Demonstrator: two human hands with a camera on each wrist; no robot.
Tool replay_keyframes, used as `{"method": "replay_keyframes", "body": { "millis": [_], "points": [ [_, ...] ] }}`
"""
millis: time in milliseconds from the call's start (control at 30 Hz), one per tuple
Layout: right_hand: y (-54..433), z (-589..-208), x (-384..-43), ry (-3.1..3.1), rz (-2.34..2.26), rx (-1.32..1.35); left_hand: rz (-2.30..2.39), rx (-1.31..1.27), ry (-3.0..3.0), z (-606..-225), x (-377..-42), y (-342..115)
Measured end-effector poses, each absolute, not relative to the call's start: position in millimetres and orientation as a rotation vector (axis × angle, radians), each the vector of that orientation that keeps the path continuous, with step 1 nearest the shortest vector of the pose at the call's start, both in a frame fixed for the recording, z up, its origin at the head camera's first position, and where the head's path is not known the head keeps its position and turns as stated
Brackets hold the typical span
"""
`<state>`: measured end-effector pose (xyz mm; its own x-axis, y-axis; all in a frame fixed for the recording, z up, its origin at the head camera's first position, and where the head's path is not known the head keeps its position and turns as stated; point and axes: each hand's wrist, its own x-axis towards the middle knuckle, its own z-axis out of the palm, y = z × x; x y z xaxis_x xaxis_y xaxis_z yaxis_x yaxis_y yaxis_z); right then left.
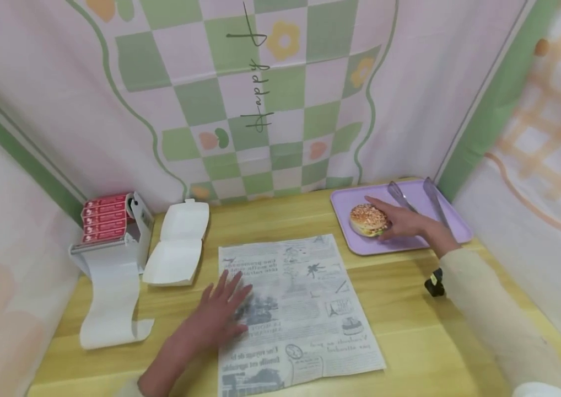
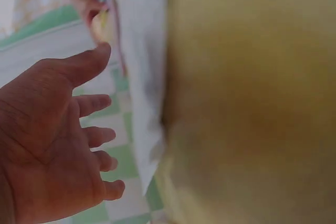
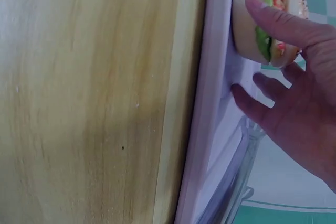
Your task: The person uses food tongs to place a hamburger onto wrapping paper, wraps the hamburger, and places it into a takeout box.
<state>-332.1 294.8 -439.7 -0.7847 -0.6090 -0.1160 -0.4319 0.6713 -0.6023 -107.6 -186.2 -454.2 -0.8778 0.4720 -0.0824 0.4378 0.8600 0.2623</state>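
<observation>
A sesame-bun burger (image 1: 368,219) with green and red filling sits on the lilac tray (image 1: 352,242) at the back right. My right hand (image 1: 402,220) reaches round its right side, fingers spread. In the right wrist view the thumb (image 3: 283,24) overlaps the burger's side, while the other fingers stand loosely bent beside it. My left hand (image 1: 221,314), fingers spread and holding nothing, is over the left edge of a newsprint-patterned wrapping sheet (image 1: 305,298). The left wrist view shows that palm and its relaxed fingers, with the sheet's edge just beyond.
Metal tongs (image 1: 437,207) lie on the tray's right side. An opened white carton (image 1: 176,242) stands at the back left. Beside it is a white holder (image 1: 141,231) with red packets (image 1: 106,218) and a hanging white strip (image 1: 112,309). A printed cloth (image 1: 285,121) backs the wooden table (image 1: 409,336).
</observation>
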Motion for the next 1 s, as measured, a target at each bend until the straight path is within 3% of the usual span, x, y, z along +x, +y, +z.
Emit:
{"method": "replay_keyframes", "body": {
  "millis": [500, 1000],
  "points": [
    [290, -456, -339, 2.684, -0.831, -0.856, 0.267, 0.674, 2.725, -461, -103, -176],
    [304, -441, -328, 2.660, -0.818, -0.829, 0.250, 0.659, 2.713, -458, -107, -174]
  ]
}}
